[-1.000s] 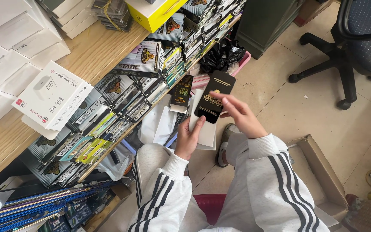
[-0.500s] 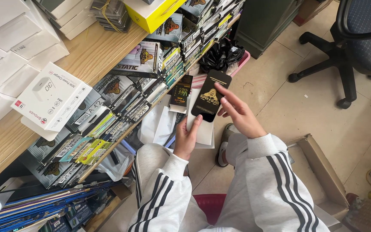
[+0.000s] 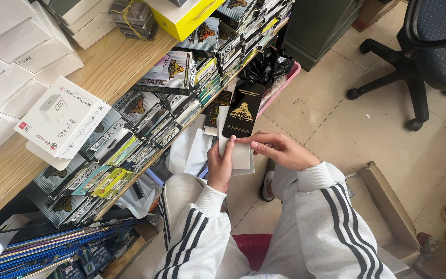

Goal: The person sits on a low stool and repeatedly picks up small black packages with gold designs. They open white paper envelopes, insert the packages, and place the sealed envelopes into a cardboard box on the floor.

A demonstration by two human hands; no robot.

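Two hands on one black screen-protector pack [image 3: 242, 115] | left hand [image 3: 220, 166] clamps white sleeves [image 3: 238, 155] behind it, right hand [image 3: 280, 149] pinches bottom edge | held above lap beside shelf [image 3: 114, 67] | likely light, stiff, glossy-slippery, fragile; grip by edges.

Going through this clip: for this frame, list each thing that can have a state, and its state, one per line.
Left hand: gripping white sleeves from below.
Right hand: fingers on the black pack's lower end.
Black pack: upright, front facing the camera, sealed or not unclear.
White sleeves: stacked behind the pack.
Cardboard box: open, on the floor.
Office chair: unoccupied.
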